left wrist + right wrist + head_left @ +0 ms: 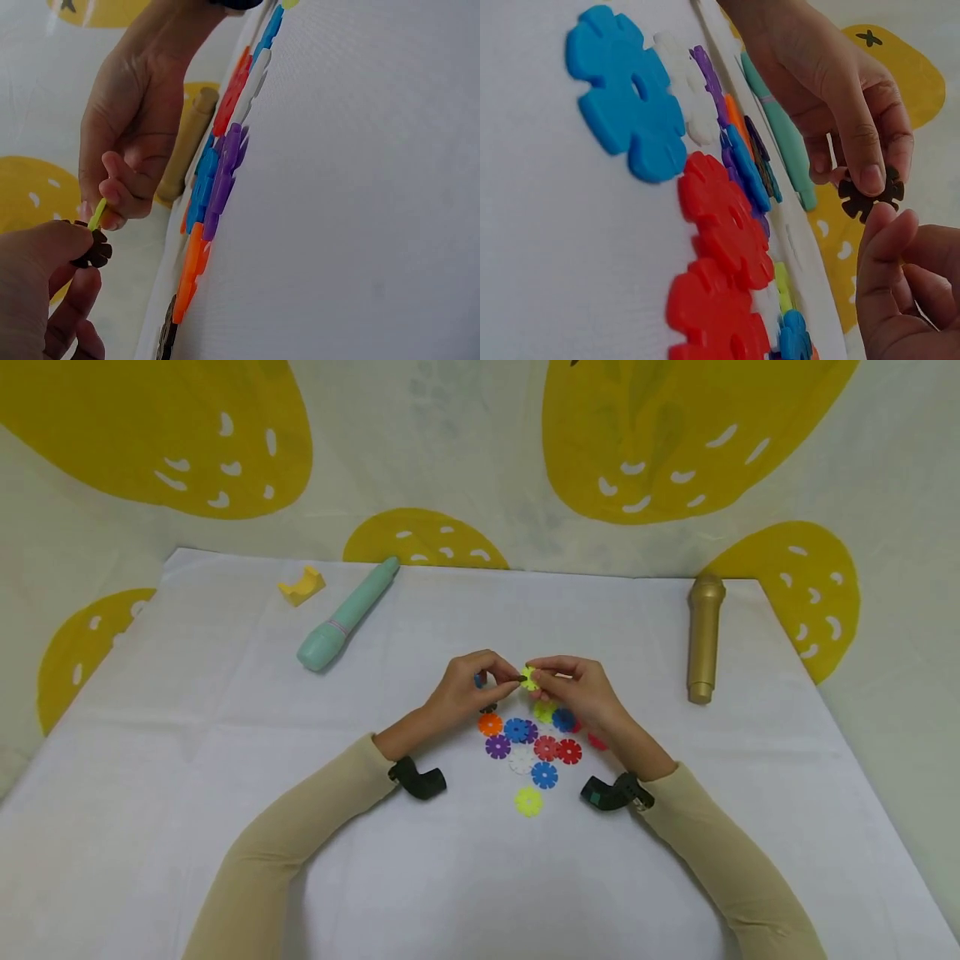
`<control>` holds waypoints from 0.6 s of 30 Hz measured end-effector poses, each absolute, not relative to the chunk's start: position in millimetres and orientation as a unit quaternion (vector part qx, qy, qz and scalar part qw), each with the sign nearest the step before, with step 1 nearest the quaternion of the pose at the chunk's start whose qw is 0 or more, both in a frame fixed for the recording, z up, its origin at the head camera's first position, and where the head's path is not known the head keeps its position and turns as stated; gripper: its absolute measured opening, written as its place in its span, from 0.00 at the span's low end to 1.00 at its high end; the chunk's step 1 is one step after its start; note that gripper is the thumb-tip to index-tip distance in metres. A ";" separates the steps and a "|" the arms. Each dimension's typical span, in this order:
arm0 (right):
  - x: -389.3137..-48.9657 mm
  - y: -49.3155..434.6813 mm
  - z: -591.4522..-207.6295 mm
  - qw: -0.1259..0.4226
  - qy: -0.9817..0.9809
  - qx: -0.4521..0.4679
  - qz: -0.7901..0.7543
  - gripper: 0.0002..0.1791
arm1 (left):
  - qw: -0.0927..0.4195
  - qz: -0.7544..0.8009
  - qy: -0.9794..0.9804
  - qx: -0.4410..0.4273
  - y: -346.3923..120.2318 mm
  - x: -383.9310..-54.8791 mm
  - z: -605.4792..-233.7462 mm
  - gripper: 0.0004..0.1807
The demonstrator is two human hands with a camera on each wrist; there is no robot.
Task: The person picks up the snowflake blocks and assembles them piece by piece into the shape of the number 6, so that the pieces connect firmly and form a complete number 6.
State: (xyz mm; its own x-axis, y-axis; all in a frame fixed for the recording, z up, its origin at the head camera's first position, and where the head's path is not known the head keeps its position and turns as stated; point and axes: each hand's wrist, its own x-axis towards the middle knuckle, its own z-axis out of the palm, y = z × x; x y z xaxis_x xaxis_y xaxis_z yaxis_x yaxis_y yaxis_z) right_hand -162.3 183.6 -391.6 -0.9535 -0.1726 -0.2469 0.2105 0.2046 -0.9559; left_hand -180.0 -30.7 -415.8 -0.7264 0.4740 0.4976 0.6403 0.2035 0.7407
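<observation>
My left hand pinches a dark brown notched plastic disc between thumb and fingers. Facing it, my right hand pinches a yellow-green notched disc. The two discs meet at their edges, set crosswise in the left wrist view, and are held above the table. In the right wrist view the fingers mostly hide the yellow-green one. Below the hands lie loose discs of the same kind, among them an orange disc, a purple disc, a red disc and a blue disc.
A yellow-green disc lies nearest the person. Toward the back left are a mint-green microphone-shaped object and a small yellow curved block. A gold microphone-shaped object lies at the right on the white-covered table.
</observation>
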 end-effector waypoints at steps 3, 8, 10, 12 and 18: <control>-162.3 185.7 -389.6 0.154 0.765 0.005 -0.625 0.19 | 0.078 -0.517 -0.773 -0.360 -29.0 -179.8 -416.7 0.08; -161.7 186.0 -389.4 0.165 0.765 0.001 -0.623 0.20 | 0.080 -0.520 -0.766 -0.370 -29.4 -180.5 -419.4 0.08; -161.1 185.9 -389.2 0.167 0.762 -0.008 -0.626 0.20 | 0.072 -0.527 -0.763 -0.368 -29.3 -180.2 -419.6 0.08; -160.3 185.7 -389.0 0.169 0.757 -0.018 -0.631 0.20 | 0.058 -0.536 -0.763 -0.357 -29.0 -179.7 -419.7 0.07; -160.4 186.5 -390.6 0.166 0.754 -0.045 -0.634 0.20 | 0.007 -0.556 -0.767 -0.321 -28.6 -178.8 -417.6 0.11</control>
State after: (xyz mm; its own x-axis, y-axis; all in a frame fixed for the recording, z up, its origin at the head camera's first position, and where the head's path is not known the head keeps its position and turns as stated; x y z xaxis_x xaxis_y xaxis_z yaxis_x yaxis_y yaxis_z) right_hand -160.4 186.5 -390.6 -0.9407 -0.2783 -0.1938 0.1431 0.1924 -0.9708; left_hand -178.8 -28.6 -417.6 -0.7943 0.4837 0.3676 0.5000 0.1767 0.8478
